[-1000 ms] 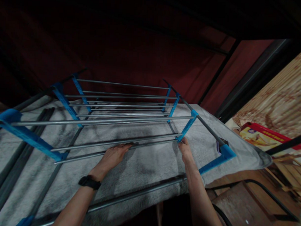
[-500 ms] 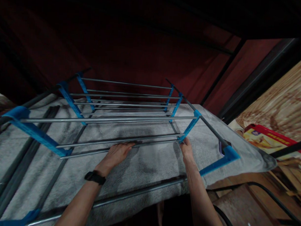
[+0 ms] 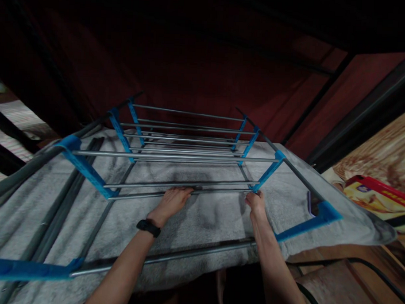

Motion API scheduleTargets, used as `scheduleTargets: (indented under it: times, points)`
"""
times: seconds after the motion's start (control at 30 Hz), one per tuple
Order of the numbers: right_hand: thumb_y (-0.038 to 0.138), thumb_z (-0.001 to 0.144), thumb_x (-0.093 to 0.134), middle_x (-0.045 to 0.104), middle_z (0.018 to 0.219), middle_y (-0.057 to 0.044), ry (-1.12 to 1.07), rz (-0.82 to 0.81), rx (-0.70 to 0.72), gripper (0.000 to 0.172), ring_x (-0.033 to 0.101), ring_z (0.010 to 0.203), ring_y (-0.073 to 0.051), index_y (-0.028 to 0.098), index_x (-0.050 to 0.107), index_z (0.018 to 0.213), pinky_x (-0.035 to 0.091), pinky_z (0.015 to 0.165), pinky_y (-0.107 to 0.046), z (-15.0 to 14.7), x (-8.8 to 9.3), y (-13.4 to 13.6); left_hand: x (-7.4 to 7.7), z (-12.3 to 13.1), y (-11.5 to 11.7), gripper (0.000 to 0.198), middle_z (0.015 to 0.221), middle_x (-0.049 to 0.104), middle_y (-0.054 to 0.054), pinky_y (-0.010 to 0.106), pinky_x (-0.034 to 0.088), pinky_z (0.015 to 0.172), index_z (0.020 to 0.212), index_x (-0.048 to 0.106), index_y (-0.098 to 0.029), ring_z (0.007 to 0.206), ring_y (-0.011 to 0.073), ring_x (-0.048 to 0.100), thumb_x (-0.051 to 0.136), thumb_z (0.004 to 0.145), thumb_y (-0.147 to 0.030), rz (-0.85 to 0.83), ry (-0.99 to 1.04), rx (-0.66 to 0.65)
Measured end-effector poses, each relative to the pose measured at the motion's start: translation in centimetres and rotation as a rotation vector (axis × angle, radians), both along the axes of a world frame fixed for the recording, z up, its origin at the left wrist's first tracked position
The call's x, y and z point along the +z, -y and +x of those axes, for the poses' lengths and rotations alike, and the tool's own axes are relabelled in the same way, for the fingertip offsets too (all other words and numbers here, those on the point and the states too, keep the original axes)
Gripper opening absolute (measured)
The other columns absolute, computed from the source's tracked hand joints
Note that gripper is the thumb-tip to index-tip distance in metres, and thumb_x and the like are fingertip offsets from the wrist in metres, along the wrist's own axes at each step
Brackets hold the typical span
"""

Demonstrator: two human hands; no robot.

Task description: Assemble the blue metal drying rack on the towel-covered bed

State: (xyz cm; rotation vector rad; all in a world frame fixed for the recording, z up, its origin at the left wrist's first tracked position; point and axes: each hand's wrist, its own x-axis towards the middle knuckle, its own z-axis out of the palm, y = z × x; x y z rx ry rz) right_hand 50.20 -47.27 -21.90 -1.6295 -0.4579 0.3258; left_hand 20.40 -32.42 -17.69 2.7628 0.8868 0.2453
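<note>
A rack of grey metal rods and blue plastic brackets lies on its side on a grey cloth (image 3: 207, 218). My left hand (image 3: 174, 204), with a black band at the wrist, is curled over the lower metal rod (image 3: 144, 195). Its fingertips go out of sight behind the rod. At the right end of that rod my right hand (image 3: 255, 201) is closed at the foot of a blue bracket (image 3: 267, 175); its fingertips are partly hidden. Nearer to me, another metal rod (image 3: 202, 251) runs between the blue bracket at right (image 3: 308, 224) and the one at left (image 3: 28, 269).
Loose dark tubes (image 3: 59, 209) lie on the cloth at left. A purple-edged object, perhaps a phone (image 3: 309, 203), lies behind the right side tube. A red and yellow box (image 3: 376, 198) stands at far right, above a brown seat (image 3: 337, 285). A dark red wall (image 3: 198, 72) closes the back.
The view has swung a little left, so the rack appears further right. Both hands keep nearly the same places on the rack.
</note>
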Motion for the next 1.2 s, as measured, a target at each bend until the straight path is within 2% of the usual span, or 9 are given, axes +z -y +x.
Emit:
scheduleTargets:
  times: [0.1,0.2,0.27,0.33,0.43,0.6,0.8,1.0,1.2]
  points:
    - [0.035,0.068,0.051,0.056,0.069,0.003,0.046,-0.056,0.037,0.024,0.055,0.064,-0.016,0.022,0.056,0.087,0.05,0.062,-0.031,-2.4,0.3,-1.2,0.0,0.0,0.4,0.035,0.115,0.07,0.007,0.039,0.045,0.093,0.123,0.061,-0.024,0.105,0.0248,0.065,0.038,0.096,-0.025,0.057,0.022,0.0]
    - [0.027,0.069,0.053,0.066,0.085,-0.003,0.154,-0.077,0.179,0.02,0.06,0.083,-0.019,0.021,0.063,0.085,0.05,0.083,-0.036,-5.8,0.7,-2.5,-0.2,0.0,0.5,0.032,0.11,0.071,0.008,0.039,0.043,0.093,0.12,0.061,-0.022,0.103,0.0242,0.066,0.042,0.095,-0.021,0.092,0.035,0.022]
    - [0.018,0.071,0.052,0.068,0.102,-0.006,0.337,-0.103,0.319,0.029,0.059,0.101,-0.021,0.021,0.067,0.096,0.044,0.097,-0.038,-8.0,0.9,-3.2,-0.2,0.0,0.6,0.031,0.109,0.071,0.008,0.039,0.043,0.093,0.119,0.061,-0.022,0.102,0.0246,0.065,0.043,0.094,-0.021,0.099,0.031,0.032]
    - [0.012,0.075,0.048,0.065,0.117,-0.009,0.608,-0.176,0.453,0.041,0.054,0.115,-0.022,0.018,0.066,0.112,0.039,0.105,-0.039,-9.7,0.9,-3.6,-0.1,-0.1,0.7,0.029,0.108,0.071,0.008,0.039,0.043,0.092,0.117,0.061,-0.023,0.102,0.0249,0.065,0.044,0.094,-0.021,0.094,0.023,0.029]
    - [0.007,0.081,0.044,0.062,0.125,-0.011,0.921,-0.339,0.536,0.047,0.052,0.12,-0.022,0.017,0.06,0.124,0.034,0.109,-0.041,-11.0,0.7,-4.1,0.2,-0.2,0.8,0.029,0.107,0.071,0.007,0.038,0.043,0.09,0.114,0.062,-0.023,0.101,0.0242,0.065,0.042,0.094,-0.019,0.08,0.012,0.036]
    - [0.009,0.086,0.049,0.069,0.108,-0.008,0.98,-0.503,0.553,0.034,0.059,0.105,-0.022,0.019,0.065,0.114,0.042,0.099,-0.038,-10.3,0.5,-4.9,0.6,-1.0,0.8,0.029,0.109,0.07,0.009,0.039,0.041,0.094,0.113,0.062,-0.022,0.105,0.0241,0.064,0.045,0.091,-0.015,0.064,-0.021,0.083]
    - [0.015,0.088,0.054,0.071,0.103,-0.005,0.954,-0.482,0.614,0.022,0.063,0.099,-0.02,0.022,0.068,0.104,0.046,0.09,-0.033,-9.0,0.5,-4.9,0.4,-3.5,-0.2,0.024,0.106,0.07,0.01,0.039,0.042,0.093,0.104,0.065,-0.019,0.101,0.0255,0.065,0.055,0.084,-0.012,0.013,-0.063,0.161]
    - [0.02,0.092,0.051,0.07,0.107,-0.007,0.998,-0.476,0.623,0.025,0.062,0.103,-0.021,0.02,0.067,0.111,0.046,0.093,-0.034,-8.9,0.8,-4.6,0.4,-4.8,-0.1,0.028,0.106,0.07,0.008,0.04,0.041,0.096,0.101,0.068,-0.02,0.101,0.0239,0.064,0.044,0.088,-0.011,0.005,0.006,0.153]
    - [0.019,0.094,0.046,0.068,0.114,-0.009,1.156,-0.462,0.673,0.033,0.059,0.108,-0.021,0.018,0.061,0.123,0.043,0.097,-0.035,-12.0,0.6,-5.1,0.2,-4.7,0.1,0.031,0.102,0.071,0.009,0.042,0.042,0.094,0.098,0.069,-0.019,0.097,0.0247,0.065,0.041,0.088,-0.009,0.027,0.011,0.144]
